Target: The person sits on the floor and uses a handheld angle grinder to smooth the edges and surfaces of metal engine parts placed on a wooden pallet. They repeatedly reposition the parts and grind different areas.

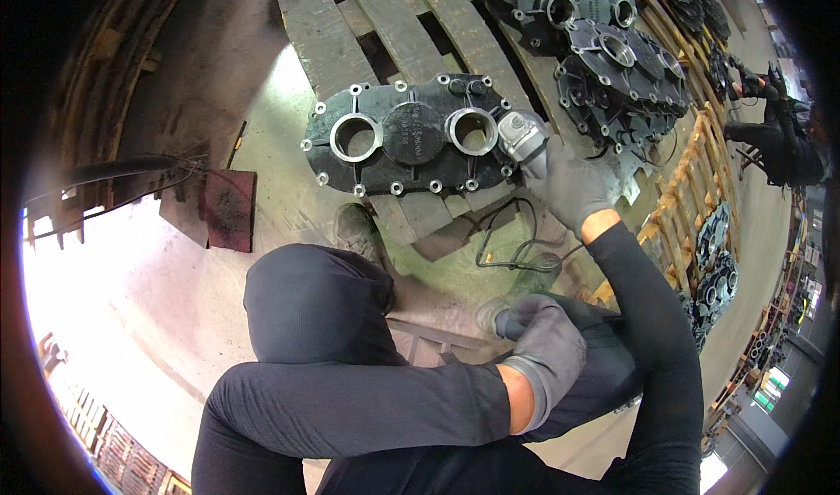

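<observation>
A black cast-metal housing cover [414,136] lies flat on a wooden pallet, with two bright-rimmed bores and small bolt bosses around its edge. At its right end, my gloved right hand [567,184] is closed around an angle grinder [522,136]; the silver gear head is beside the right bore, and its disc is hidden. My gloved left hand [549,351] is curled above my right thigh, away from the casting. What its fingers hold, if anything, is hidden. A dark power cord [516,250] loops on the floor below the pallet.
More black castings [612,57] are piled at the far right of the pallet [398,22]. Wooden slats [674,197] stand along the right. A reddish-brown board [229,210] is at the left. Another person [779,136] is at the far right. My shoe [357,231] is close to the casting.
</observation>
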